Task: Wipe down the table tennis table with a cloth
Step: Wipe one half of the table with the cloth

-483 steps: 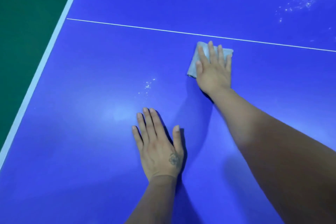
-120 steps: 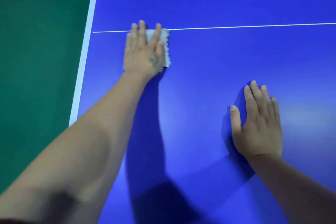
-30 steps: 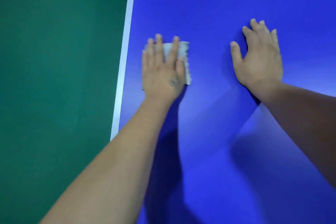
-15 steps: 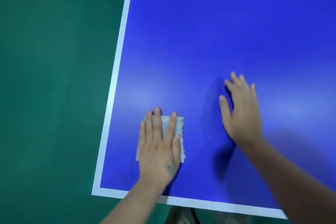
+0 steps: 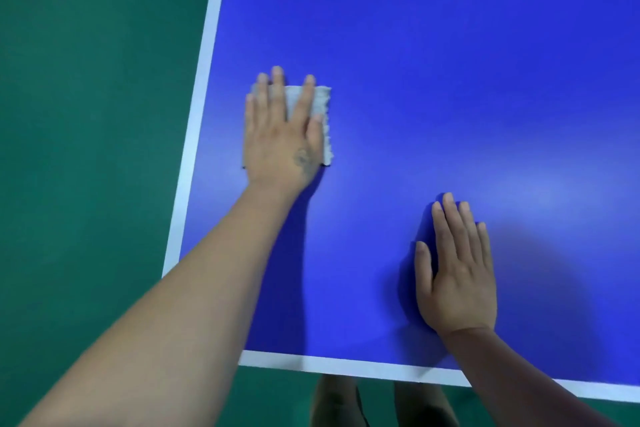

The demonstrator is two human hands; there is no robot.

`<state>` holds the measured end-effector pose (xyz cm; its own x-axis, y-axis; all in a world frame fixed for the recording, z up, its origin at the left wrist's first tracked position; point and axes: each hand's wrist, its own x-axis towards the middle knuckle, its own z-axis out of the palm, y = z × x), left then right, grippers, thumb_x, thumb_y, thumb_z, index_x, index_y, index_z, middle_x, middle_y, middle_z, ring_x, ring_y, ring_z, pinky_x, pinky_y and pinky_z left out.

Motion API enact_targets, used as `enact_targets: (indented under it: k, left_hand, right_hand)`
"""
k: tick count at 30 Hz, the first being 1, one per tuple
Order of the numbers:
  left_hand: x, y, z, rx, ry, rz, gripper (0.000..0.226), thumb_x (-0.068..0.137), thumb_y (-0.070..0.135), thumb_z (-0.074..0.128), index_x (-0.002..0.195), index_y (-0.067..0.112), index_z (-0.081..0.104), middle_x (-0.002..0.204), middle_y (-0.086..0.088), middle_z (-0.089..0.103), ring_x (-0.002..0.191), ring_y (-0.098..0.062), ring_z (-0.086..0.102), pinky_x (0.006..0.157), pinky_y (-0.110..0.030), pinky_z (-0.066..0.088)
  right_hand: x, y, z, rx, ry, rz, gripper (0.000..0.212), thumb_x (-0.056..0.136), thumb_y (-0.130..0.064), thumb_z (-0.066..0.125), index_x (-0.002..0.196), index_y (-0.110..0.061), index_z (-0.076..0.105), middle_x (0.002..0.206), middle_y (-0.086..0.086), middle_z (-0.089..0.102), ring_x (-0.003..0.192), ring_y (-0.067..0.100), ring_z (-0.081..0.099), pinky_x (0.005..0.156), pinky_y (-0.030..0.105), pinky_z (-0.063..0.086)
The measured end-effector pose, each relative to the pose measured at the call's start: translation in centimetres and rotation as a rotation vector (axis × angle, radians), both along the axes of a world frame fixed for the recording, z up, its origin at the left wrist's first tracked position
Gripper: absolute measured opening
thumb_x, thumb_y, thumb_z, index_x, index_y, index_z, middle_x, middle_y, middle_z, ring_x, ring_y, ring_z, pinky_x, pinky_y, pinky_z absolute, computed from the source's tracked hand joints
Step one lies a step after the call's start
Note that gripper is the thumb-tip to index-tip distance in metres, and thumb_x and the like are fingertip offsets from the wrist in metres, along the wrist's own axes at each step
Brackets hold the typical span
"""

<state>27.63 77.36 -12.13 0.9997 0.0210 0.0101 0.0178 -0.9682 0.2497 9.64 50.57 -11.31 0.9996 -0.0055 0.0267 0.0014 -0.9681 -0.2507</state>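
The blue table tennis table with white border lines fills most of the view. A small folded grey cloth lies on it near the left sideline. My left hand presses flat on the cloth with straight fingers and covers most of it. My right hand rests flat on the bare table surface, close to the near end line, fingers straight.
The white left sideline and near end line meet at the corner hidden under my left forearm. Green floor lies to the left and below. My legs show under the near edge.
My left hand has slid the cloth away from the near end line, farther up along the left sideline. My right hand now lies flat closer to the near edge.
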Motion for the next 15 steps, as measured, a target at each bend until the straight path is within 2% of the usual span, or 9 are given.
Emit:
enact_targets:
  k: [3, 7, 11, 15]
  left_hand:
    - [-5.1, 3.1, 1.0, 0.016, 0.057, 0.11, 0.058, 0.116, 0.048, 0.023, 0.171, 0.032, 0.021, 0.179, -0.014, 0.012, 0.166, -0.035, 0.007, 0.134, -0.052, 0.008]
    - [-16.4, 3.5, 2.4, 0.055, 0.135, 0.165, 0.059, 0.115, 0.04, 0.027, 0.172, 0.026, 0.02, 0.179, -0.017, 0.007, 0.167, -0.035, 0.002, 0.134, -0.055, 0.01]
    - [-24.3, -1.1, 2.9, 0.018, 0.233, -0.021, 0.066, 0.111, 0.039, 0.034, 0.172, 0.024, 0.018, 0.179, -0.02, 0.001, 0.166, -0.041, 0.0, 0.131, -0.06, 0.015]
    - [-23.4, -6.7, 2.8, -0.033, 0.201, -0.209, 0.063, 0.111, 0.041, 0.034, 0.172, 0.026, 0.021, 0.179, -0.02, 0.007, 0.166, -0.041, 0.006, 0.13, -0.059, 0.019]
  right_hand:
    - [0.1, -0.1, 0.0, 0.011, -0.001, -0.007, 0.062, 0.107, -0.029, 0.042, 0.165, -0.008, 0.034, 0.176, 0.003, 0.024, 0.164, 0.026, 0.016, 0.131, 0.055, 0.019]
    - [0.0, -0.1, 0.1, 0.027, 0.002, -0.017, 0.062, 0.107, -0.029, 0.045, 0.164, -0.007, 0.035, 0.175, 0.004, 0.025, 0.164, 0.026, 0.016, 0.131, 0.055, 0.019]
    - [0.2, -0.2, 0.1, 0.022, 0.019, -0.02, 0.062, 0.107, -0.029, 0.043, 0.165, -0.007, 0.034, 0.176, 0.003, 0.023, 0.164, 0.026, 0.016, 0.132, 0.055, 0.018]
    - [0.2, -0.2, 0.1, 0.016, 0.02, -0.02, 0.062, 0.107, -0.028, 0.043, 0.164, -0.007, 0.035, 0.176, 0.004, 0.024, 0.164, 0.026, 0.017, 0.131, 0.056, 0.019]
